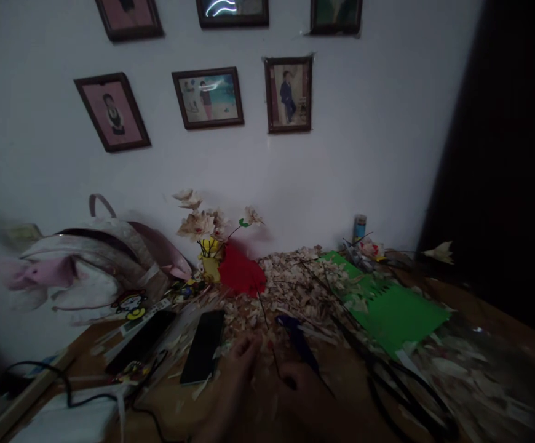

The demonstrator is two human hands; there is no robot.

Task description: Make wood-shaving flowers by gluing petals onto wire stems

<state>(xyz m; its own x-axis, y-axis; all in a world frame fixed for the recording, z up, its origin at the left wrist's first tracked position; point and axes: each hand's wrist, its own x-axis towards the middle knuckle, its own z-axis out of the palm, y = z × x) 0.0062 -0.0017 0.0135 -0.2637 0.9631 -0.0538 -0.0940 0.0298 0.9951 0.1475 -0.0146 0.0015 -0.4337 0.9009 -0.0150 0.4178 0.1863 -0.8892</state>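
My right hand (295, 378) is closed, with a thin dark wire stem (275, 360) running up from its fingers. A small pale piece with a reddish spot (270, 343) sits on the stem between my hands. My left hand (245, 354) is closed just left of this piece, fingertips curled toward it; what they pinch is too dark to make out. A blue hot glue gun (301, 341) lies just beyond my right hand. Large black scissors (406, 391) lie to the right. Another thin dark stem (262, 304) shows beyond my left hand.
Pale petal scraps (295, 283) cover the table's middle and back. Green sheets (396, 317), a red sheet (241, 271) and a yellow vase (210, 267) of handmade flowers stand or lie behind. Left are a phone (203, 344), a dark device (142, 338), a cable (69, 384) and a backpack (96, 264).
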